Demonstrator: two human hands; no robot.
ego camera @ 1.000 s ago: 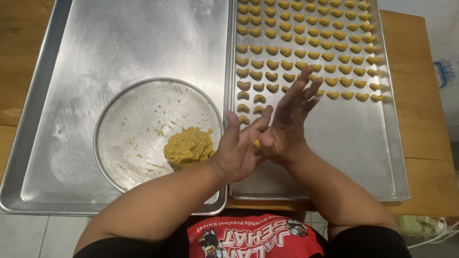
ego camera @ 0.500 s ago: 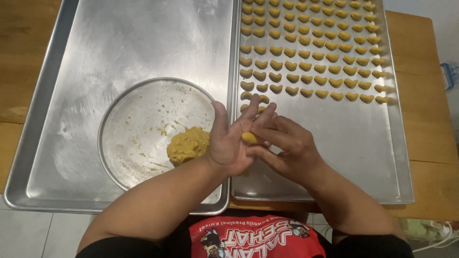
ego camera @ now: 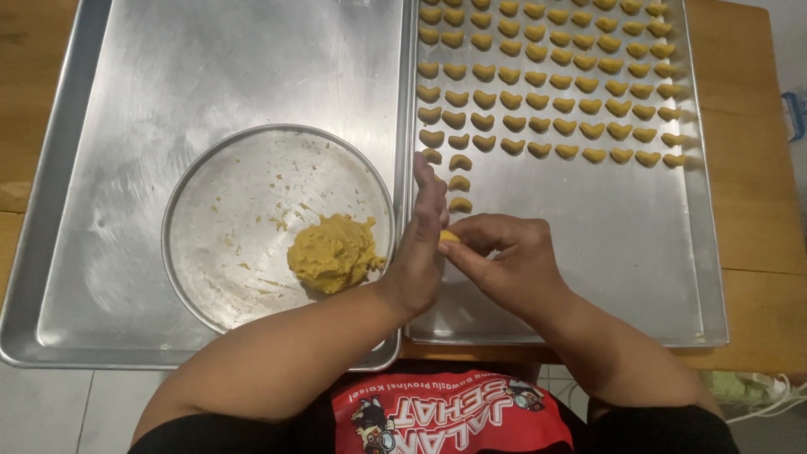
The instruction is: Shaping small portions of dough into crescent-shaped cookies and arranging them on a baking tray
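A small piece of yellow dough (ego camera: 450,236) is sitting pinched between both hands over the near left part of the right-hand tray (ego camera: 588,286): the right hand (ego camera: 504,265) is closing its fingertips on it while the left hand (ego camera: 423,248) is standing edge-up with fingers together, pressing against it. Shaped dough pieces (ego camera: 546,84) are lying in rows across that tray's far half, with a short column (ego camera: 459,182) running nearer along its left edge. A round metal pan (ego camera: 218,168) holding a dough lump (ego camera: 334,252) is resting on the left tray (ego camera: 126,84), toward its near right corner.
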